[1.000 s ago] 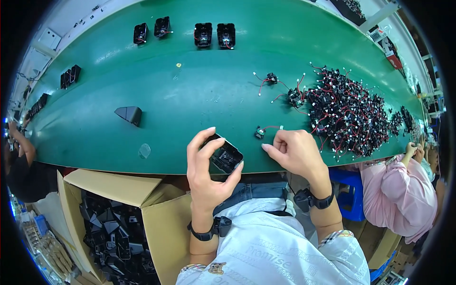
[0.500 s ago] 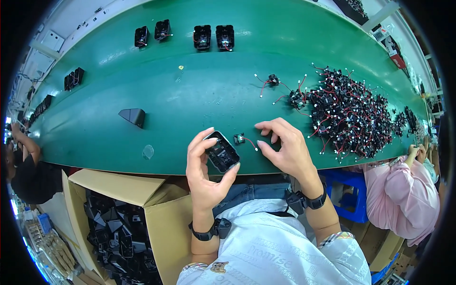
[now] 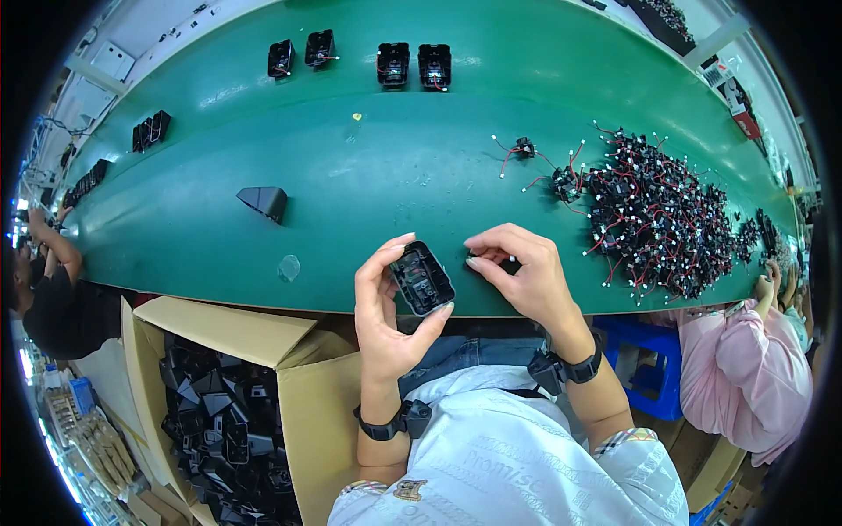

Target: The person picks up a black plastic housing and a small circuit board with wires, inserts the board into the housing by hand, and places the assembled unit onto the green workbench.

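Note:
My left hand (image 3: 386, 307) grips an open black plastic housing (image 3: 423, 279) by its edges, the hollow side facing up. Ribs and small fittings show inside it. To the right, my right hand (image 3: 524, 267) is closed in a pinch just above the table. A bit of a small black wired part (image 3: 474, 256) shows at its fingertips; the fingers hide most of it. Beyond my right hand lies a large heap of black parts with red and black wires and white plugs (image 3: 658, 210). Two loose wired parts (image 3: 566, 182) rest at its left side.
The green table (image 3: 351, 193) holds a lone black housing (image 3: 263, 203) at left and several fitted housings (image 3: 393, 65) at the far side. An open carton (image 3: 320, 430) full of black housings stands below the left edge. People sit at both ends; a blue stool (image 3: 645, 368) is at right.
My right hand has come down onto the small wired part that lay on the table and closed around it. The housing in my left hand has turned slightly. The whole view has shifted a little.

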A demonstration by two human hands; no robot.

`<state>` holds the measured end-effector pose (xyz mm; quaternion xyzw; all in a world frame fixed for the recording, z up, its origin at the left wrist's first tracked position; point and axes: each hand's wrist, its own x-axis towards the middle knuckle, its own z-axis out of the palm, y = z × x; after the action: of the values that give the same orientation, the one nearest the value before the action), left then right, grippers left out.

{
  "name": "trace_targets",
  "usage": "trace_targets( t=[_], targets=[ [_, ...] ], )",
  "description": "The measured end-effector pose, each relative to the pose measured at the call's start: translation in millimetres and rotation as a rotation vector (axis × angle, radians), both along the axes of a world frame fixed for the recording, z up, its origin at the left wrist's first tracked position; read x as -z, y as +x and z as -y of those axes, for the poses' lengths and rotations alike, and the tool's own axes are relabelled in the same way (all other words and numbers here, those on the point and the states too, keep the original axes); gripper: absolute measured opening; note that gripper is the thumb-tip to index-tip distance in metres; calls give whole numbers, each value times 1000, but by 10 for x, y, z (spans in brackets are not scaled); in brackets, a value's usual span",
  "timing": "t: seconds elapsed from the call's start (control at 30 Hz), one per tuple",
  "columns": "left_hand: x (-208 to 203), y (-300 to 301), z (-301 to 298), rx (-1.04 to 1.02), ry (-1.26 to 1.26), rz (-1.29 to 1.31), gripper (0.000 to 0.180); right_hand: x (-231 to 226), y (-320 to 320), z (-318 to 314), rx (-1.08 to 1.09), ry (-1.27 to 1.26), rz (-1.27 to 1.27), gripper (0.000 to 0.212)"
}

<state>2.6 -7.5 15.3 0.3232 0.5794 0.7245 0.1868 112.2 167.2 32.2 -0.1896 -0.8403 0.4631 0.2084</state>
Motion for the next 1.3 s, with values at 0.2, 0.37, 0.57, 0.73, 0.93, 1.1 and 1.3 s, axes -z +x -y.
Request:
trace_targets(
  t=[0.2,0.37,0.57,0.73,0.93,1.1,1.3],
  targets=[
    [23,-3,1,49,3,29,75,-3,102,-90,-67,219,1,10],
    [4,20,1,40,5,38,74,28,88,-143,-70,348,-56,8],
    [35,80,-38,37,-38,-39,80,-226,149,47,38,-13,-98,12],
    [-33,120,-70,102,22,-109,83,-362,193,179,-28,107,-156,13],
    [-23,106,-34,133,96,-23,86,-452,286,137,-167,267,-149,19],
    [-22,110,-16,189,115,18,88,-507,282,15,-304,330,-145,24],
    [-16,97,-18,276,136,20,93,-625,278,-77,-429,385,-200,30]
  ],
)
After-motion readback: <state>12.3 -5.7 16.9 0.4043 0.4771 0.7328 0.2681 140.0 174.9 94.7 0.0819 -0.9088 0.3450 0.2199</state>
